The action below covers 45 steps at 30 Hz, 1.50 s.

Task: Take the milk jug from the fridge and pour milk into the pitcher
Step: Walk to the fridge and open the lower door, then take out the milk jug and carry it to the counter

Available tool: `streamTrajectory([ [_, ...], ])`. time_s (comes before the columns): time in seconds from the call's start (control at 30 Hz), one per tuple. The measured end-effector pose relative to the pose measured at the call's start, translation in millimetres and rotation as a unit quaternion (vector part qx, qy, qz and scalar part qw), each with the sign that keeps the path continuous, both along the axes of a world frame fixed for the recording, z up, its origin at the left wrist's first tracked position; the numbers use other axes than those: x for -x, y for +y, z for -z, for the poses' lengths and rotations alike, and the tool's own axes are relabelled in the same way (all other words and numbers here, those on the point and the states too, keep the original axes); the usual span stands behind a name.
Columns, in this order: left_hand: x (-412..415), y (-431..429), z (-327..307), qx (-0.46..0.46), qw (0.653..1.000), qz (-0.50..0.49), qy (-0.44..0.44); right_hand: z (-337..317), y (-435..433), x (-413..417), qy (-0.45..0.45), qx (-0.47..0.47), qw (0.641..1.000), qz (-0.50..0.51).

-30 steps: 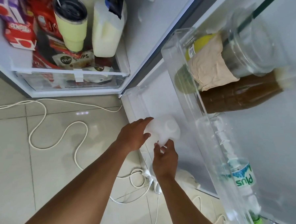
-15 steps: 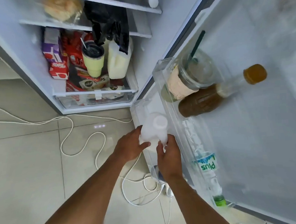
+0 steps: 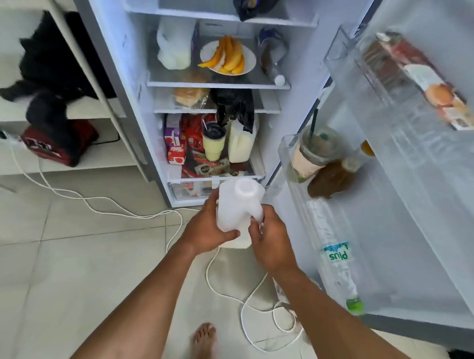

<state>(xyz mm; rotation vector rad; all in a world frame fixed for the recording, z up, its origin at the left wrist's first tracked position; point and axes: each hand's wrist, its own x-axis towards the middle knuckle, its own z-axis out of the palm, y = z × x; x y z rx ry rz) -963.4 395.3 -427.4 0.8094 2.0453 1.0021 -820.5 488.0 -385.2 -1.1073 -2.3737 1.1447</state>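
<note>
I hold a white plastic milk jug (image 3: 238, 206) with a white cap in front of the open fridge (image 3: 131, 75), clear of the lower door shelf (image 3: 289, 160). My left hand (image 3: 205, 227) wraps the jug's left side and base. At the jug's right side, my right hand (image 3: 272, 238) grips its handle. The jug stands roughly upright, cap toward the camera. No pitcher is in view.
The fridge door (image 3: 410, 211) stands open on the right, with a lidded cup (image 3: 314, 150), a brown bottle (image 3: 332, 180) and a lying water bottle (image 3: 336, 259) on its shelves. A second milk jug (image 3: 241, 143) stands inside. White cables (image 3: 250, 302) trail over the tiled floor near my foot (image 3: 203, 343).
Both hands lifted the jug up and out of the lower door shelf. My view has tilted up, showing more of the fridge's shelves.
</note>
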Motion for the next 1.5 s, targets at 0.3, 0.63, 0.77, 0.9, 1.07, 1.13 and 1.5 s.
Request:
streamTrajectory([
  [0.3,-13,-23,-106,-0.022,0.997,-0.035,0.072,-111,-3,-1,0.034,-0.026,0.998,-0.041],
  [0.63,-59,-29,-234,-0.006,0.977,-0.074,0.201,-224,-3,-34,0.095,-0.028,0.995,-0.024],
  [0.77,-81,-26,-283,-0.015,0.972,-0.101,0.211,-271,1,-51,0.116,-0.043,0.992,-0.015],
  [0.9,-101,-23,-316,-0.029,0.965,-0.117,0.234,-306,8,-70,0.127,-0.09,0.987,-0.027],
  [1.07,-129,-12,-354,-0.047,0.956,-0.131,0.258,-340,11,-99,0.145,-0.113,0.983,-0.006],
  [1.13,-140,-5,-370,-0.053,0.954,-0.133,0.264,-354,12,-113,0.152,-0.117,0.981,0.015],
  [1.5,-190,28,-416,-0.074,0.937,-0.141,0.31,-389,28,-190,0.027,-0.235,0.972,0.016],
])
